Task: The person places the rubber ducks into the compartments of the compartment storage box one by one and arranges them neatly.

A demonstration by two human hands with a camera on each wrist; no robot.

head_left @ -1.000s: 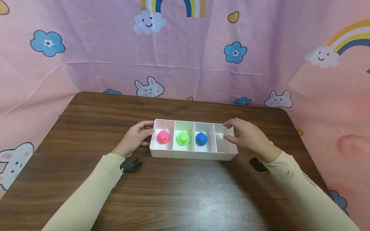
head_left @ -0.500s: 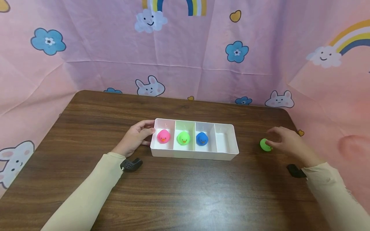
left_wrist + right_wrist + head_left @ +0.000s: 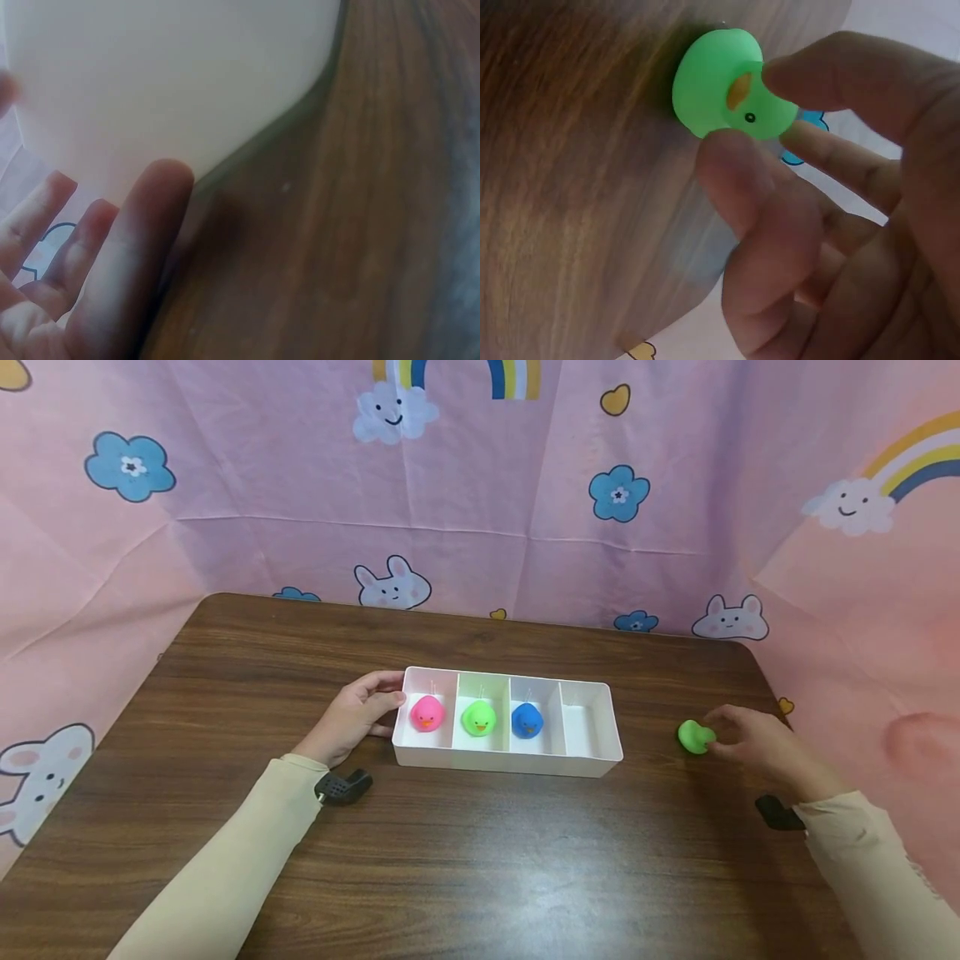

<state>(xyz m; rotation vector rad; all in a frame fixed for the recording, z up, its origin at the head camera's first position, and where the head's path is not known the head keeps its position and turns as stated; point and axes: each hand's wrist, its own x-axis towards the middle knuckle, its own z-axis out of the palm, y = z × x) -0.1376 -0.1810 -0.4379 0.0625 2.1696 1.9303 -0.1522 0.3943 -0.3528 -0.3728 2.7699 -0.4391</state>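
Note:
A white divided box point(image 3: 510, 762) lies across the table. From the left, its compartments hold a pink rubber duck point(image 3: 427, 713), a green rubber duck point(image 3: 479, 718) and a blue rubber duck point(image 3: 527, 720); the rightmost has nothing in it. My left hand point(image 3: 356, 714) holds the box's left end, thumb at the rim, with fingertips point(image 3: 161, 184) against the end wall. Right of the box, my right hand point(image 3: 757, 747) pinches another green rubber duck point(image 3: 712, 86) by its head between thumb and finger. That duck is tilted; whether it touches the table is unclear.
The brown wooden table point(image 3: 480, 868) has its far edge against a pink and lilac patterned curtain point(image 3: 480, 485). Black wrist devices point(image 3: 343, 787) sit below both hands.
My right hand has moved right from the box's right end to the loose green rubber duck and taken hold of its head, turning it slightly. The left hand stays at the box.

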